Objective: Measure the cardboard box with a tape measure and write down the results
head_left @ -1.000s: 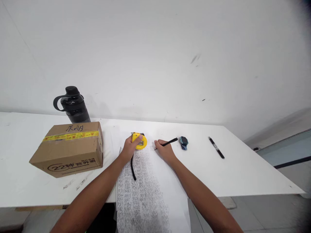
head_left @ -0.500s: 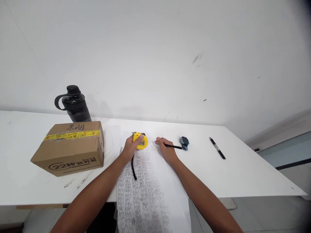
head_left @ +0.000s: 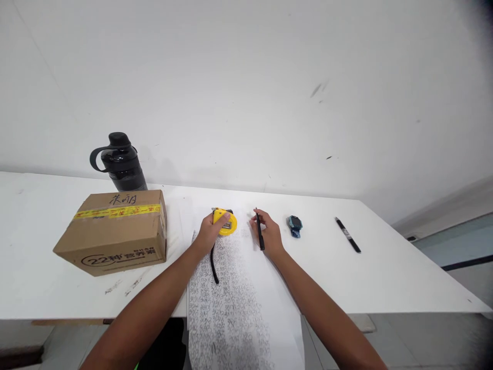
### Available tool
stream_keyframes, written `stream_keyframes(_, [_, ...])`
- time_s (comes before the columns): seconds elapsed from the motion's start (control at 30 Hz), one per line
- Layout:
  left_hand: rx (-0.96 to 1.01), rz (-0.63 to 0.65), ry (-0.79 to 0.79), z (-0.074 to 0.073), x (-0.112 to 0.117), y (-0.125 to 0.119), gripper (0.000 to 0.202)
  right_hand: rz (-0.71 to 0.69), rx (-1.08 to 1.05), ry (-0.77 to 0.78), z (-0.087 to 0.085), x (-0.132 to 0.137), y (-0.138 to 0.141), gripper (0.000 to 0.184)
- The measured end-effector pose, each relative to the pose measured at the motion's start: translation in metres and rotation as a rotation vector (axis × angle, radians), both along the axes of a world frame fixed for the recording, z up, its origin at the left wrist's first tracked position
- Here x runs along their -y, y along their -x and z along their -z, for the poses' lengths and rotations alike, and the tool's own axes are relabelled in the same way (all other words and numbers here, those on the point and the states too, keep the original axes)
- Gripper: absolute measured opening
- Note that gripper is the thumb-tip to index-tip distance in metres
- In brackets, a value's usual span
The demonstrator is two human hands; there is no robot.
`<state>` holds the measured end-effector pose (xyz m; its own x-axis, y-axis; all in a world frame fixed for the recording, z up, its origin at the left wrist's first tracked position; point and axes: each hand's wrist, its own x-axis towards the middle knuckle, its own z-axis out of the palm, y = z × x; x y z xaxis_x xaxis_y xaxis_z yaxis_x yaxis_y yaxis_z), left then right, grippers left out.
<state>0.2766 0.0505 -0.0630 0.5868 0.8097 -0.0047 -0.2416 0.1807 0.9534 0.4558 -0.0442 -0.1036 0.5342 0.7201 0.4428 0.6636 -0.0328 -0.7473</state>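
Observation:
My left hand [head_left: 210, 232] grips a yellow tape measure [head_left: 225, 222] resting on a long white sheet of paper [head_left: 234, 303] covered in dense small writing. A black strap [head_left: 212, 264] hangs from the tape measure down along my wrist. A black pen [head_left: 260, 235] is pinched in my right hand [head_left: 267, 234], lying across the fingers with its length pointing toward me, just right of the tape measure above the paper's top right part.
A cardboard box [head_left: 115, 231] with yellow tape sits left on the white table [head_left: 385, 267], a black bottle [head_left: 121, 163] behind it. A small blue watch-like device [head_left: 295, 225] and a second black pen [head_left: 347, 234] lie to the right. The wall is close behind.
My right hand has turned the pen from pointing right toward the blue device to lying lengthwise toward me. My left hand keeps its hold on the tape measure.

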Motion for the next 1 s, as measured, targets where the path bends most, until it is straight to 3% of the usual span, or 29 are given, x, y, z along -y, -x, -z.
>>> stream_keyframes(0.2, [-0.013, 0.002, 0.018, -0.002, 0.0, -0.001, 0.047, -0.029, 0.058, 0.067, 0.0, -0.002, 0.0, 0.087])
stream_keyframes(0.67, [-0.037, -0.003, -0.052, 0.003, 0.0, -0.002, 0.046, -0.017, 0.151, 0.164, 0.003, -0.009, -0.002, 0.079])
stream_keyframes(0.77, [-0.184, -0.009, -0.269, 0.004, 0.008, 0.004, 0.044, -0.026, 0.291, 0.255, -0.001, -0.013, 0.005, 0.073])
stream_keyframes(0.87, [-0.314, -0.018, -0.676, -0.001, 0.022, 0.013, 0.037, -0.048, 0.451, 0.413, -0.006, -0.016, 0.016, 0.061])
stream_keyframes(1.0, [-0.202, 0.101, -1.152, -0.019, 0.053, 0.024, 0.035, -0.032, 0.555, 0.556, -0.012, -0.021, 0.025, 0.052])
